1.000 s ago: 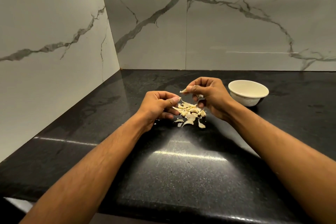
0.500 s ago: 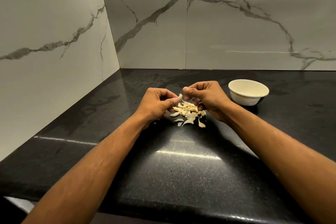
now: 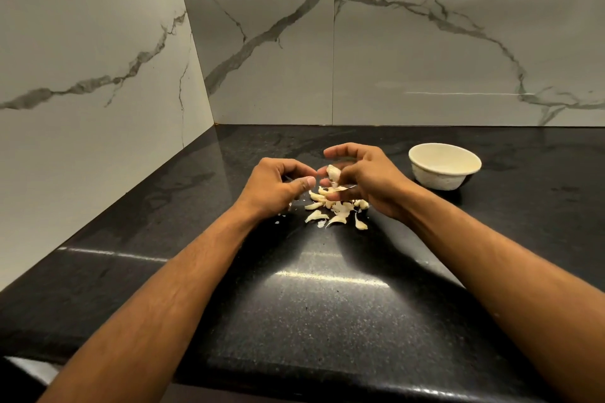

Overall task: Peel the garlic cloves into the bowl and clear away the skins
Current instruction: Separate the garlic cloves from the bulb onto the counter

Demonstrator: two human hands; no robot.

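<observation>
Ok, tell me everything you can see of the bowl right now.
The bowl is small, round and cream-white, matte, perhaps ceramic or paper. It stands upright on the black countertop, right of the right hand and apart from it. Nothing touches it; what shows of its inside looks bare, the bottom hidden.

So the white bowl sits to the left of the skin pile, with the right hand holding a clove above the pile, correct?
Not quite. In the head view the white bowl sits to the right of the skin pile, apart from it. The right hand does hold a clove above the pile.
</observation>
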